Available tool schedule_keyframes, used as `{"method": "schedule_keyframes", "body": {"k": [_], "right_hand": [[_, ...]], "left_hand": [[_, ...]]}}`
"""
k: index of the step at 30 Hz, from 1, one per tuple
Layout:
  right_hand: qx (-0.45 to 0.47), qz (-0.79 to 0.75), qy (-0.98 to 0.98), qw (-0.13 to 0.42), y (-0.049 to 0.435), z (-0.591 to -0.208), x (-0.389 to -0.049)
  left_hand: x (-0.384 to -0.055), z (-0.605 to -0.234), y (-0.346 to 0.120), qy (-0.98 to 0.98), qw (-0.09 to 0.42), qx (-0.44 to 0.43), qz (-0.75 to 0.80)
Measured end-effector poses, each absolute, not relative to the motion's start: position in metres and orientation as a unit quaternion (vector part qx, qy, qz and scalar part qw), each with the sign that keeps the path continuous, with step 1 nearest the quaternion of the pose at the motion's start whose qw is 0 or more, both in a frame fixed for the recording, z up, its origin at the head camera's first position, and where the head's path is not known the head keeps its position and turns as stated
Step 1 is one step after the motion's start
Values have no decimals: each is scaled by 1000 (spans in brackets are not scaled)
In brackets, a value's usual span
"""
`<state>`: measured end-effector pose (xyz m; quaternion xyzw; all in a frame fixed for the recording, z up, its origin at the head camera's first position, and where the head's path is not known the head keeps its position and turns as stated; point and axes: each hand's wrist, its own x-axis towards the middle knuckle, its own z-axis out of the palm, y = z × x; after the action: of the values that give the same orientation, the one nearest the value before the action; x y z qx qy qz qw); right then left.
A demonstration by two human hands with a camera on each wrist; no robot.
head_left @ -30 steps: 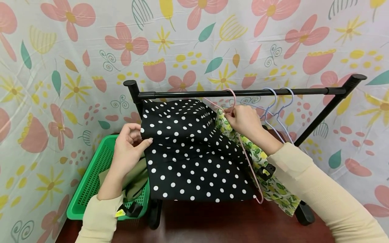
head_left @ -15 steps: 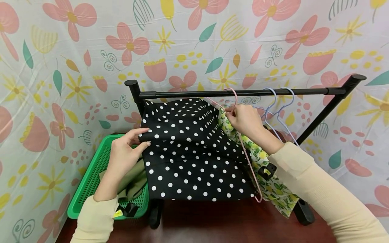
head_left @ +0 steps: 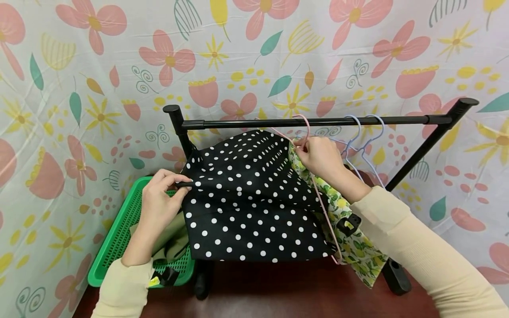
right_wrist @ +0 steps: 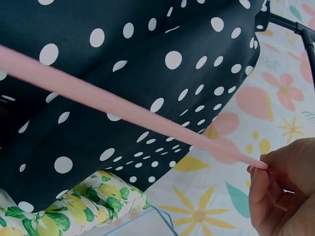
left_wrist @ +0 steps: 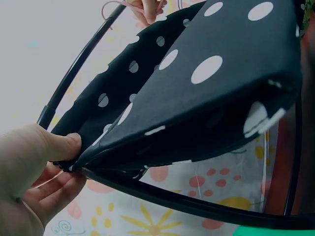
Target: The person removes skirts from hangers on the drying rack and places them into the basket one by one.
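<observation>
A black cloth with white polka dots [head_left: 246, 198] hangs below the rack's bar, draped over a pink hanger [head_left: 324, 207]. At the cloth's left edge my left hand [head_left: 161, 198] pinches a fold between thumb and fingers. The left wrist view shows the cloth [left_wrist: 206, 69] gaping in two layers, gathered at the thumb [left_wrist: 74, 142]. My right hand [head_left: 318, 154] pinches the pink hanger just under its hook, which loops over the bar. In the right wrist view the hanger's arm [right_wrist: 123, 110] runs across to the fingertips of my right hand [right_wrist: 285, 187].
A black clothes rack [head_left: 246, 123] spans the middle. Two blue hangers [head_left: 359, 137] hang at its right, near a lemon-print cloth [head_left: 366, 251]. A green basket [head_left: 119, 234] holding an olive cloth [head_left: 171, 243] stands at the left. Behind hangs a floral curtain [head_left: 254, 53].
My left hand has shifted its hold along the cloth's left edge and now pinches a fold. The cloth's upper left corner has dropped away from the bar. My right hand stays on the hanger.
</observation>
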<state>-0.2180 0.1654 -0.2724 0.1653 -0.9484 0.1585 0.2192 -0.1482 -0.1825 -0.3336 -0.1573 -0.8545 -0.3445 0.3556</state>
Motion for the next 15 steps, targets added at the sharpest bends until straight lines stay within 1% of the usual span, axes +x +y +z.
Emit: {"method": "schedule_keyframes", "body": {"k": [4, 10, 15], "right_hand": [[169, 158, -947, 224, 166, -272, -217], [165, 157, -948, 222, 167, -273, -216], [168, 153, -947, 227, 168, -273, -216]], "left_hand": [[-149, -334, -184, -848, 364, -176, -343], [-150, -333, -188, -858, 339, -211, -324], [-149, -333, -190, -858, 339, -231, -309]]}}
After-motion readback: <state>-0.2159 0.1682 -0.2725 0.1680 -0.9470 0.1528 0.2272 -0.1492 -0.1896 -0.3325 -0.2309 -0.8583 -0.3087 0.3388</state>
